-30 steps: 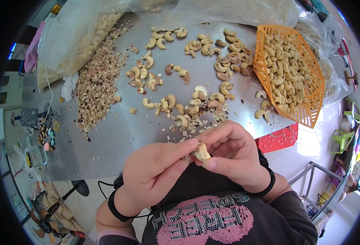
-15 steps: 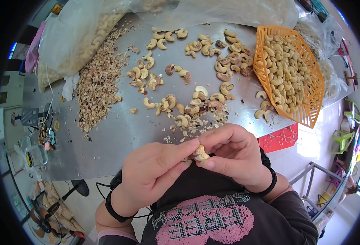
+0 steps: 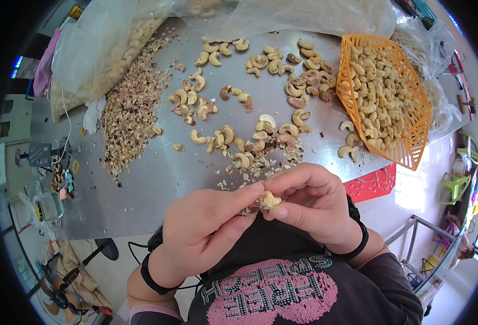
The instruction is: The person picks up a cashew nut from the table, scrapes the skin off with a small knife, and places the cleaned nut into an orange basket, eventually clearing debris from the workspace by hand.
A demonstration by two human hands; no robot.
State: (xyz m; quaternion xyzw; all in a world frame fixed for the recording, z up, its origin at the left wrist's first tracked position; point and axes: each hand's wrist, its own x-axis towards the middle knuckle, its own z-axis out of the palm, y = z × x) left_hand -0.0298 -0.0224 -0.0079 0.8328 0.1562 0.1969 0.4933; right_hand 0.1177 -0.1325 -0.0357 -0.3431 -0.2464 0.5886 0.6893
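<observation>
A pale cashew nut [image 3: 270, 200] is pinched between the thumb and fingers of my right hand [image 3: 319, 210]. My left hand [image 3: 203, 227] is closed on a small blade [image 3: 254, 207], whose metal edge shows at the fingertips and touches the nut. Both hands meet just beyond the table's near edge, above the lap. Directly beyond them, loose cashews [image 3: 242, 160] and crumbs of skin [image 3: 255, 172] lie on the metal table [image 3: 157, 189].
An orange basket [image 3: 344, 81] full of cashews stands at the right. A heap of broken scraps [image 3: 130, 108] lies at the left beside a plastic bag [image 3: 87, 59] of nuts. Several small cashew groups [image 3: 190, 97] dot the table. A red crate [image 3: 371, 184] is below its edge.
The nut has turned a little in my right fingers and shows more of its pale, rough surface. Both hands stay in nearly the same place.
</observation>
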